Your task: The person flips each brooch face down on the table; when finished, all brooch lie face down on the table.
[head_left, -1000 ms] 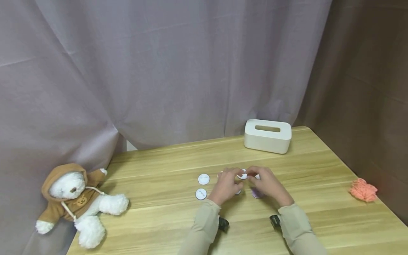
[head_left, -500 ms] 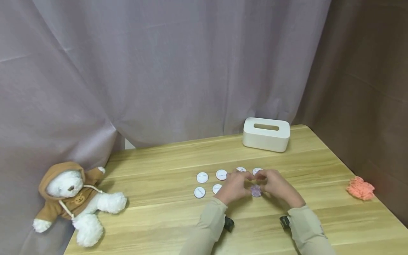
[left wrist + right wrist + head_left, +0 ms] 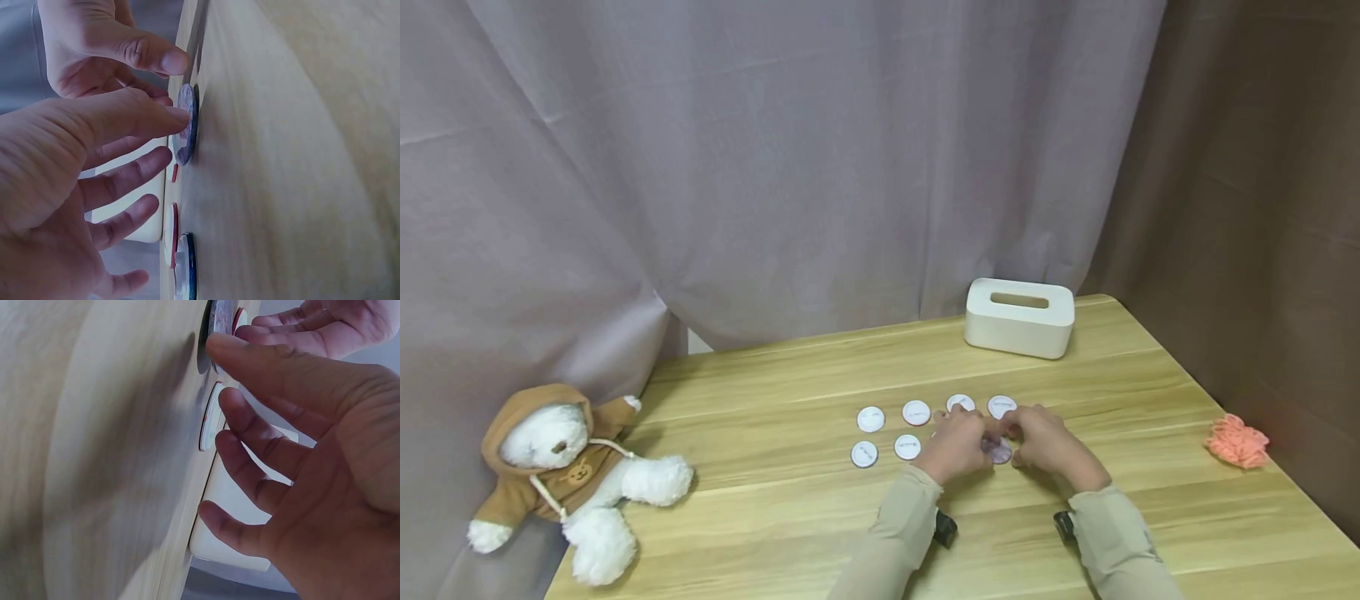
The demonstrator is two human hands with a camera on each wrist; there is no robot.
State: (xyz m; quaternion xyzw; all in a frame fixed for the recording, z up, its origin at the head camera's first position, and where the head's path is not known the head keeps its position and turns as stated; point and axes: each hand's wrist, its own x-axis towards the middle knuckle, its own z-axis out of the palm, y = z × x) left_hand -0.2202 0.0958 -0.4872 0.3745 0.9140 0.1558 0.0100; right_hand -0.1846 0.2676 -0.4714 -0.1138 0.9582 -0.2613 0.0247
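Note:
A purple flat round disc lies at the table, between the two hands. My left hand reaches it from the left; in the left wrist view its thumb tip overlaps the disc's face, while the other fingers spread loosely. From the right comes my right hand, its thumb tip right at the disc's rim in the right wrist view and its other fingers loosely bent. Several white round discs with small dark marks lie around, among them one white disc just beyond the right fingertips and another behind the left hand.
More white discs, such as the nearest-left disc, lie in two rows left of the hands. A cream tissue box stands at the back. Coral yarn lies near the right edge, and a plush bear sits at the left.
Both hands have moved from the back row to the purple disc and drawn in around it. White discs that the left hand covered now show. The head view has shifted slightly.

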